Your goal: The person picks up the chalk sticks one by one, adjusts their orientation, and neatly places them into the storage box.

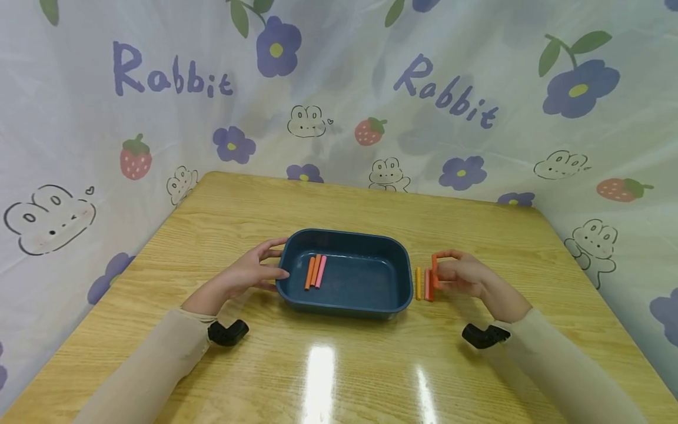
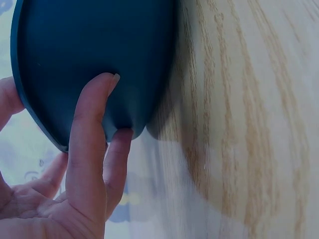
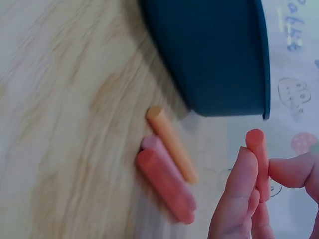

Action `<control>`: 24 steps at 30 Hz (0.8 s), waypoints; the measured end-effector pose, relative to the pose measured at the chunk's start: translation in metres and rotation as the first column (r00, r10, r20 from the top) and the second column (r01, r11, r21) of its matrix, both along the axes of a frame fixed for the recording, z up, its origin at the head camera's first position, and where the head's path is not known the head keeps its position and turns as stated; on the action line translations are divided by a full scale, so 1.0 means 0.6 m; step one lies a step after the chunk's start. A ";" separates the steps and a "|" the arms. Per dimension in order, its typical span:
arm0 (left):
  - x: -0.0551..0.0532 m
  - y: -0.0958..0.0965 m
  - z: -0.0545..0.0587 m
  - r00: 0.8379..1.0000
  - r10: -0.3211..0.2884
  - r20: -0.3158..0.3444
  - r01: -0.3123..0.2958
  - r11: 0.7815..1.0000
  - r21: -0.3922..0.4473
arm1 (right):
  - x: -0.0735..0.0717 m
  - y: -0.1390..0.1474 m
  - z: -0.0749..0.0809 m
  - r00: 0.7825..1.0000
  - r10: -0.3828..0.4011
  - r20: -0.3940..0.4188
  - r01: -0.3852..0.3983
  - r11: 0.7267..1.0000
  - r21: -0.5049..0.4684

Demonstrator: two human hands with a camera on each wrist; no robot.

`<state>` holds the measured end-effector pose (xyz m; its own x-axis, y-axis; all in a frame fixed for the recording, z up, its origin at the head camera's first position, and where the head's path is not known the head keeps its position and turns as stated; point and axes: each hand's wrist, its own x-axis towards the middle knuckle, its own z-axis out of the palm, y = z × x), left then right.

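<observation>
A dark blue rectangular tray (image 1: 365, 285) sits in the middle of the table. My left hand (image 1: 243, 274) holds its left end, thumb at the rim and fingers spread along the end wall. Inside, toward the left, two orange chalk-like sticks (image 1: 309, 274) and a pink stick (image 1: 321, 272) lie side by side. Just right of the tray, my right hand (image 1: 466, 275) pinches a red-orange stick (image 3: 257, 144) between thumb and fingers, raised above the table. Below it a yellow-orange stick (image 3: 172, 144), a pink stick (image 3: 154, 143) and a red stick (image 3: 162, 181) lie close together.
The light wood table (image 1: 254, 206) extends around the tray on all sides. A white curtain (image 1: 339, 76) printed with rabbits, flowers and strawberries hangs behind it and at both sides. Black wrist mounts (image 1: 228, 333) are worn on both wrists.
</observation>
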<state>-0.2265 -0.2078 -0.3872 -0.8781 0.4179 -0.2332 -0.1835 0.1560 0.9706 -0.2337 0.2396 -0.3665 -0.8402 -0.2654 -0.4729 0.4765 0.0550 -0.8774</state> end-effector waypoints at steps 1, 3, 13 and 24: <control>0.000 0.000 0.000 1.000 -0.001 -0.001 0.001 1.000 0.001 | -0.001 -0.002 0.002 1.000 -0.002 -0.001 0.002 1.000 -0.009; 0.000 0.000 0.000 1.000 -0.001 -0.002 0.001 1.000 0.002 | -0.002 -0.007 0.006 1.000 0.001 -0.011 -0.001 1.000 -0.023; 0.001 0.000 0.002 1.000 0.000 0.002 0.000 1.000 0.005 | -0.009 -0.040 0.023 1.000 -0.014 -0.004 0.014 0.994 -0.110; 0.002 -0.001 0.003 1.000 -0.003 -0.001 0.003 1.000 0.006 | -0.020 -0.081 0.041 1.000 0.003 -0.016 -0.005 0.990 -0.142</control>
<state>-0.2255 -0.2086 -0.3855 -0.8768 0.4221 -0.2301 -0.1825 0.1505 0.9716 -0.2455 0.1907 -0.3422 -0.8458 -0.3322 -0.4174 0.4630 -0.0687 -0.8837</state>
